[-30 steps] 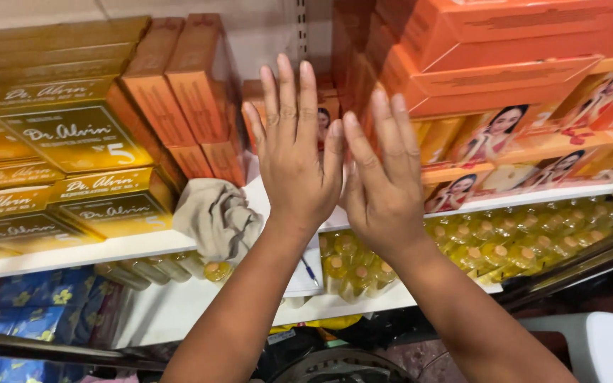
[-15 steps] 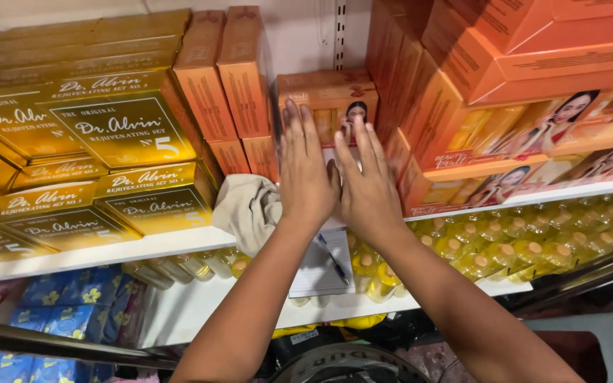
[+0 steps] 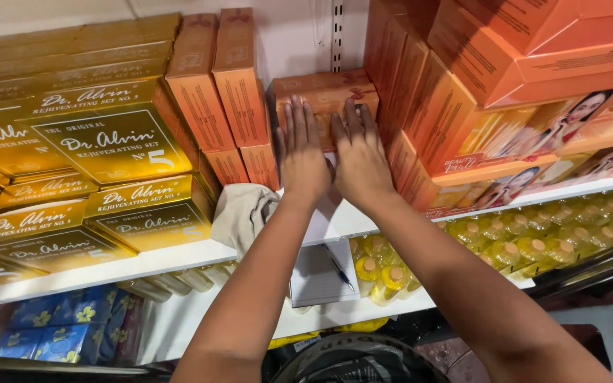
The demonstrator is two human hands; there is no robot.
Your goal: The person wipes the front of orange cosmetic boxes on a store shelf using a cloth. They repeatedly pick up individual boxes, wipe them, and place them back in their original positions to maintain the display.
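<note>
Head view: white shelf (image 3: 143,259) against a white wall (image 3: 292,35), crowded with boxes.

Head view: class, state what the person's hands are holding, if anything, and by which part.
Nothing is gripped. The left hand and right hand lie flat, fingers straight, against the front of the orange box at the shelf's back.

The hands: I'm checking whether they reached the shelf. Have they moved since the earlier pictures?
Yes. Both hands, left and right, have gone forward, away from the grey cloth, and now lie flat against the orange box behind.
</note>
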